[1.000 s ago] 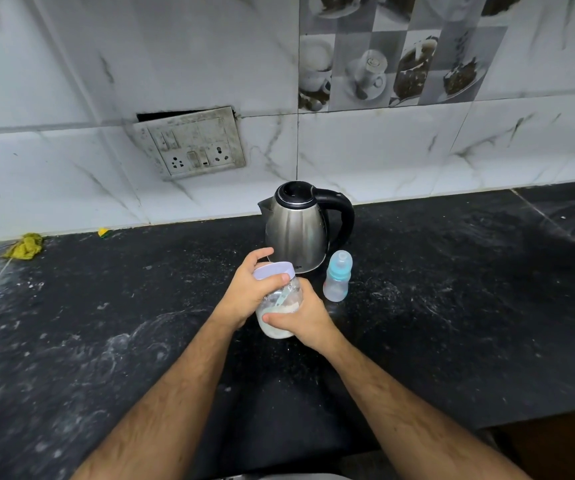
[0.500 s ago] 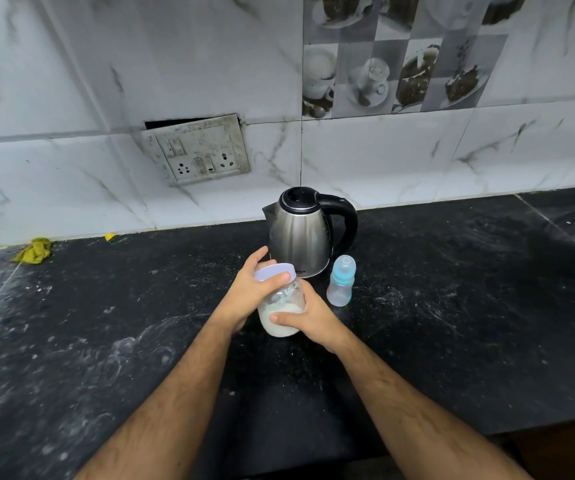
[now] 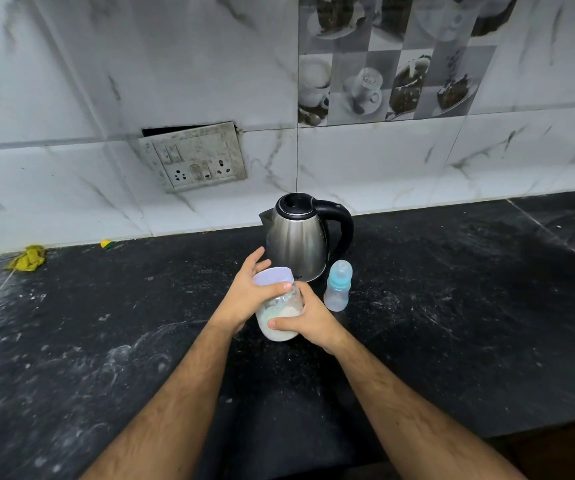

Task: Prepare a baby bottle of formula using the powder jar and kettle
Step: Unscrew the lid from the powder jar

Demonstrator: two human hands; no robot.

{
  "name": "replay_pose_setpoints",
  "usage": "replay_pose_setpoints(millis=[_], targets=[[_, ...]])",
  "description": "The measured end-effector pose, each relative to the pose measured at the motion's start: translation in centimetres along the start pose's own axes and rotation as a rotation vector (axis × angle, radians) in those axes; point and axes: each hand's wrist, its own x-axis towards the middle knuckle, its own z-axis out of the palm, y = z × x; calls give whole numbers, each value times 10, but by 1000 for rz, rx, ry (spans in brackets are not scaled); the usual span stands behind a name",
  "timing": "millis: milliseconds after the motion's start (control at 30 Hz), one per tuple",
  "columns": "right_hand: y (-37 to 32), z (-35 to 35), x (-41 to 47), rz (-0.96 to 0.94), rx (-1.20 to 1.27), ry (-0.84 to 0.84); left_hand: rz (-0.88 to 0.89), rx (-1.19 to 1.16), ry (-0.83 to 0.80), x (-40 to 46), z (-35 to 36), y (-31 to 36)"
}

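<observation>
A clear powder jar [image 3: 279,317] with white powder and a pale lilac lid [image 3: 272,276] stands in the middle of the black counter. My left hand [image 3: 244,296] wraps around the lid from the left. My right hand [image 3: 308,322] grips the jar's lower body from the right. A scoop shows faintly inside the jar. Right of the jar stands a small baby bottle [image 3: 338,286] with a blue collar and clear cap. Just behind both is a steel kettle [image 3: 296,242] with a black handle and closed lid.
The black stone counter [image 3: 452,306] is dusted with white powder. A yellow cloth [image 3: 28,258] and a small yellow scrap [image 3: 106,244] lie at the back left by the wall. A socket panel [image 3: 194,157] sits on the tiled wall. The counter's front edge runs at the lower right.
The view has shifted slightly; both hands stay on the jar, with the left hand's fingers turned a little further around the lid.
</observation>
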Motion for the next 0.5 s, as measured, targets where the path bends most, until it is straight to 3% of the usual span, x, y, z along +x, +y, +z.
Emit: replay_pose_setpoints(millis=[233, 500], targets=[[4, -8, 1, 10, 11, 91, -25, -57, -29, 1, -4, -5], [4, -2, -3, -10, -16, 63, -11, -13, -8, 2, -4, -2]])
